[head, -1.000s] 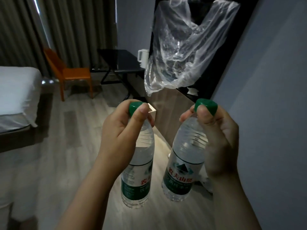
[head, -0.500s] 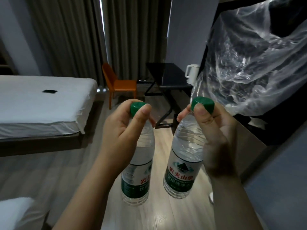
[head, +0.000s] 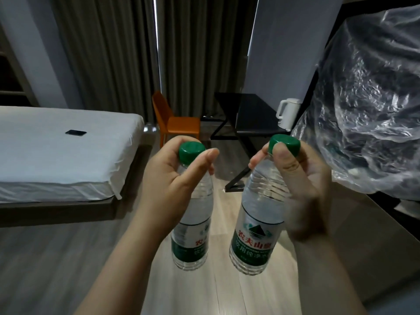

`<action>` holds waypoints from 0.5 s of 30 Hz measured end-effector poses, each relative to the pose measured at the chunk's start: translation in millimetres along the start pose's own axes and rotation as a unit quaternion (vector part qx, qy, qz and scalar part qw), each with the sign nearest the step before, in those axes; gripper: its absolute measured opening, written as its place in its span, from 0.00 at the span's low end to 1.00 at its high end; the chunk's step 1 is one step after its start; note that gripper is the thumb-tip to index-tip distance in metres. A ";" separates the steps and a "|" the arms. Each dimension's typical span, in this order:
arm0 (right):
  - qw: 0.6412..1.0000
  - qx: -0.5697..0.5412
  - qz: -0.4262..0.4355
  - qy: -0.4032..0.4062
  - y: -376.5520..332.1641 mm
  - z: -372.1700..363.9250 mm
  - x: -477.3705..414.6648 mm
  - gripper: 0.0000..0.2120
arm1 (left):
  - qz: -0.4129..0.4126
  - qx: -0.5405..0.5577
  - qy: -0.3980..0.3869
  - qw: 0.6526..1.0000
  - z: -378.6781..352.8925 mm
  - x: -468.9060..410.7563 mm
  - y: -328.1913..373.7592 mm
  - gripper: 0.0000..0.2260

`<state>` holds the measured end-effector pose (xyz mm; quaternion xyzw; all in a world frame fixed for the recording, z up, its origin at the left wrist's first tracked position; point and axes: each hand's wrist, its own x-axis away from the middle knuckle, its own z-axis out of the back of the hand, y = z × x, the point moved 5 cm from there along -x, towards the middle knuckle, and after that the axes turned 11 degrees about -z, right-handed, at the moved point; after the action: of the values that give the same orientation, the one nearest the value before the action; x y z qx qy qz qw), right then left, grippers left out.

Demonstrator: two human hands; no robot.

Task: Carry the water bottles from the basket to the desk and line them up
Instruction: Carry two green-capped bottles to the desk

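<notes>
Our left hand (head: pixel 168 189) is curled round the neck of the left bottle (head: pixel 193 223), thumb laid across the front just under its green cap (head: pixel 191 151). Our right hand (head: pixel 304 185) grips the neck of the right bottle (head: pixel 256 223) the same way, thumb pressed against the side of its own green top (head: pixel 285 144).

Both bottles hang upright in the air above the wooden floor (head: pixel 204 292), side by side with a gap between them, not touching. Both look full of clear water. The left bottle's label is partly hidden behind our wrist, and the right bottle's label faces us, a green band with red characters.

Ahead of us we see the dark desk (head: pixel 250 114) in front of the curtains (head: pixel 109 53), well apart from the bottles. A white kettle (head: pixel 287 113) stands at its right edge, and an orange chair (head: pixel 177 123) sits just left of it.

To our left is the bed (head: pixel 56 155) under a white sheet, with a dark phone (head: pixel 75 132) lying flat on it. Close on our right, crumpled clear plastic (head: pixel 368 98) hangs over something dark, and we cannot tell what it covers.
</notes>
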<state>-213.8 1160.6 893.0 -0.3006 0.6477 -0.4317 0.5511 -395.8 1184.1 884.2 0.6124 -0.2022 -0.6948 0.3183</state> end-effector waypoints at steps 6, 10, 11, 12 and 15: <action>1.000 -0.001 0.002 0.021 40.0 -46.0 -89.5 0.12 | -0.008 0.008 -0.009 1.000 15.8 -83.6 -76.0 0.12; 0.999 0.008 -0.005 0.037 68.3 -66.6 -139.7 0.13 | -0.013 0.005 -0.021 1.000 13.5 -129.3 -123.4 0.13; 0.999 0.014 -0.006 0.038 75.0 -69.3 -151.4 0.13 | -0.011 0.004 -0.025 1.000 11.7 -138.6 -134.7 0.13; 0.999 0.019 -0.004 0.040 81.7 -71.4 -163.3 0.13 | -0.008 0.006 -0.029 1.000 9.5 -148.0 -146.0 0.14; 0.998 0.026 -0.006 0.054 104.3 -74.8 -200.2 0.13 | 0.003 0.013 -0.040 0.999 -1.3 -176.8 -179.9 0.15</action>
<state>-235.2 1397.4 892.6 -0.2658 0.6635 -0.4673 0.5203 -421.2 1434.9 890.9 0.5875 -0.2260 -0.7152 0.3037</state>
